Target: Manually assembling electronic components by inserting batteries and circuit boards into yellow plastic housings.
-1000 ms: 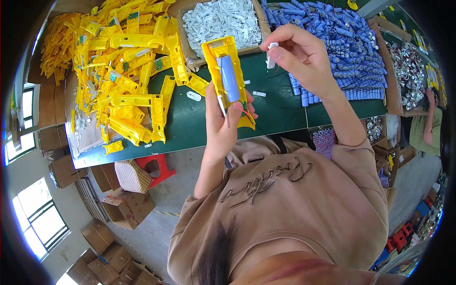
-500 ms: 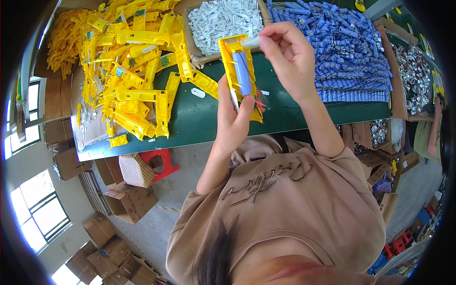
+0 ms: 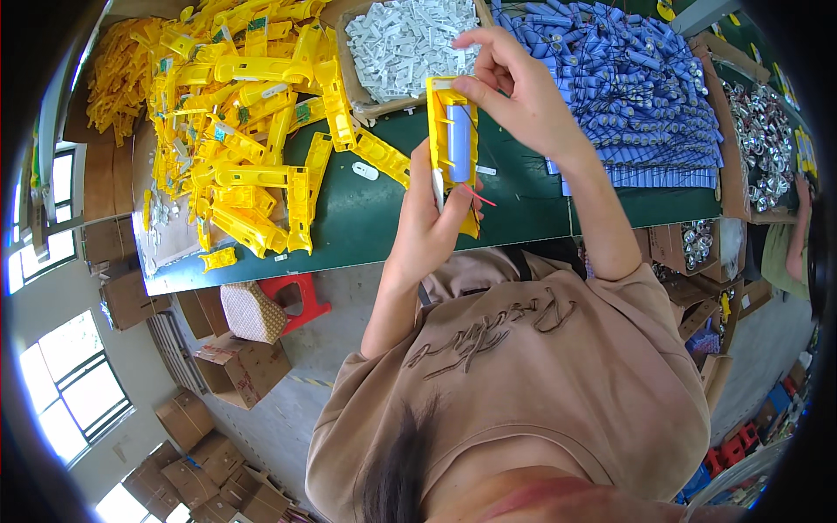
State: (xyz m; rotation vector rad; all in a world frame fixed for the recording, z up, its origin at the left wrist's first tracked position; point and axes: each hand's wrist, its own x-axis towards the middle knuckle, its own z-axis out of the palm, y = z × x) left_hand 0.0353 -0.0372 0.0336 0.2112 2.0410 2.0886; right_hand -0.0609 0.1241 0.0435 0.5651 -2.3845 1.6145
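My left hand [image 3: 427, 222] is wrapped round a yellow plastic housing [image 3: 438, 131], held upright above the table's front edge. A blue cylindrical battery [image 3: 459, 144] lies lengthwise inside it, and a red wire [image 3: 479, 194] sticks out beside my left thumb. Across the housing's top end sits a small pale plastic piece [image 3: 443, 84]. My right hand [image 3: 523, 91] is at that end, its thumb touching the piece and its other fingers raised and apart. A white part shows along the housing's side by my left fingers.
Yellow housings [image 3: 253, 174] are heaped at left on the green table [image 3: 366, 235]. Behind my hands stands a box of pale plastic pieces [image 3: 401, 52]. Blue batteries with wires [image 3: 636, 105] are piled at right, beside a carton of shiny metal parts [image 3: 754, 131]. A white oval piece [image 3: 365, 171] lies nearby.
The pale piece has gone from my right fingers into the top end of the housing. The housing has shifted slightly right and down; my right fingers have spread.
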